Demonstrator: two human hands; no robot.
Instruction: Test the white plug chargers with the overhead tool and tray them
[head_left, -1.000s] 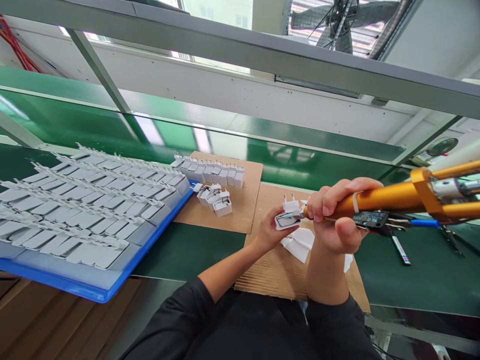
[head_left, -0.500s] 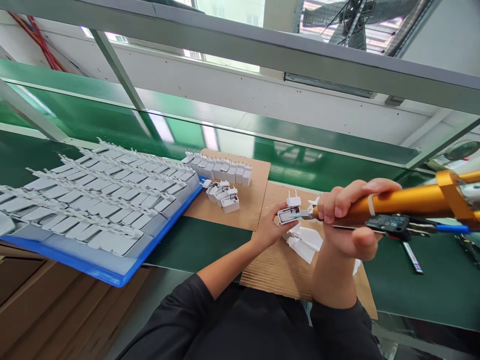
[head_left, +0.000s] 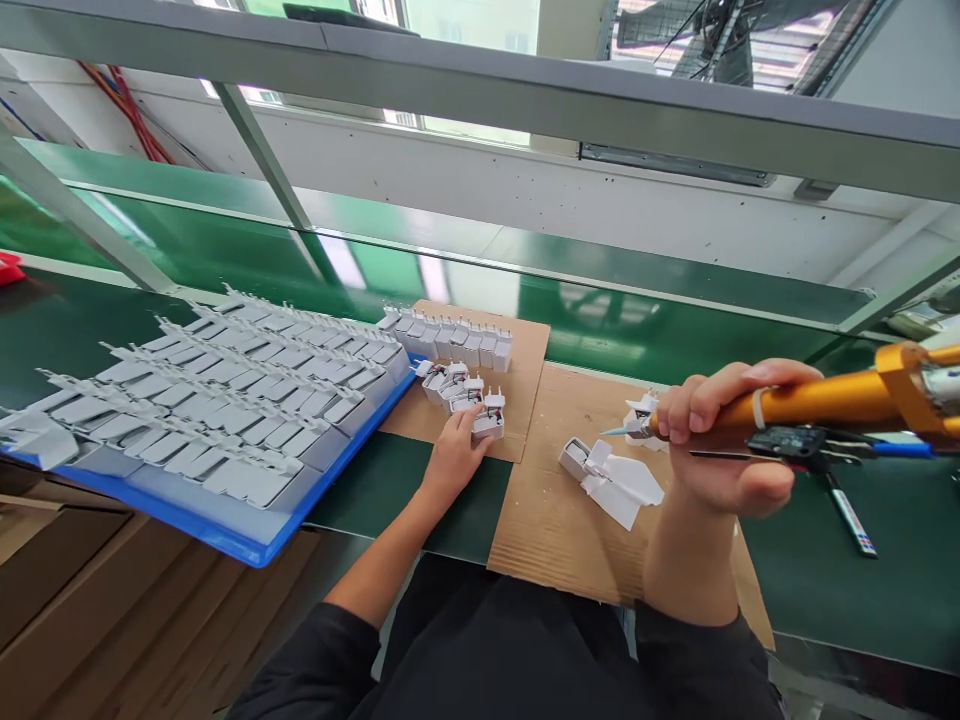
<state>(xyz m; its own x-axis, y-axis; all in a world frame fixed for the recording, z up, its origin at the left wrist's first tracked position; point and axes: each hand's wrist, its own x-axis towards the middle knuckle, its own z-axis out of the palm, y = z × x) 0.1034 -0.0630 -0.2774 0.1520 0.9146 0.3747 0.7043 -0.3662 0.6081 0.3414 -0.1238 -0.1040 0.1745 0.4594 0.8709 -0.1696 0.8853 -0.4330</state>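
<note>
white two-pronged charger (head_left: 490,427); orange, blue-tipped tool (head_left: 829,402)

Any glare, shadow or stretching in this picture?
In the head view, whitish glare streaks the green panel, a soft shadow darkens the cardboard beside the right forearm, and the orange tool looms toward the frame's right edge, perhaps stretched by the lens.

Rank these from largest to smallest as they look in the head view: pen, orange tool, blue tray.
1. Blue tray
2. Orange tool, though nearer the camera and cut off by the picture's edge
3. Pen
</note>
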